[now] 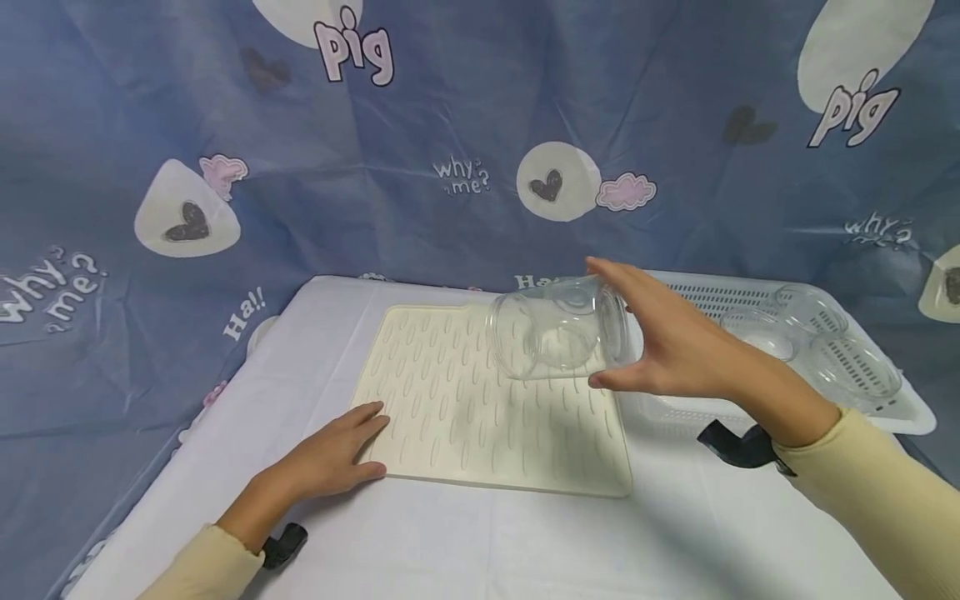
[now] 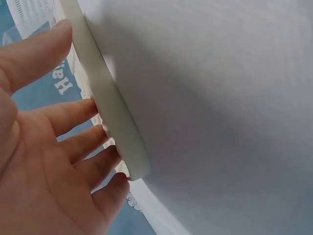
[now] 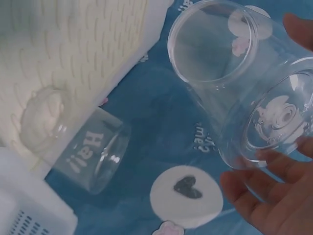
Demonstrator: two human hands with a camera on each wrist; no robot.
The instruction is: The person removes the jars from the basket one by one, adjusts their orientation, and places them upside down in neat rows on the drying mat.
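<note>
My right hand (image 1: 667,337) grips a clear jar (image 1: 517,333) by its base end, fingers above and thumb below. The jar lies on its side in the air over the cream ribbed mat (image 1: 450,425), its wide mouth facing left. Behind it, a second clear jar (image 3: 100,154) stands on the mat's far part in the right wrist view. In the head view that jar shows through the held one. My left hand (image 1: 330,454) rests at the mat's near left edge, fingers extended. Its fingertips touch the mat's raised edge (image 2: 110,103) in the left wrist view.
To the right stands a white perforated basket (image 1: 918,417) with several round clear containers (image 1: 855,367) inside. A white cloth (image 1: 555,542) covers the table. Behind it hangs a blue printed curtain (image 1: 420,225).
</note>
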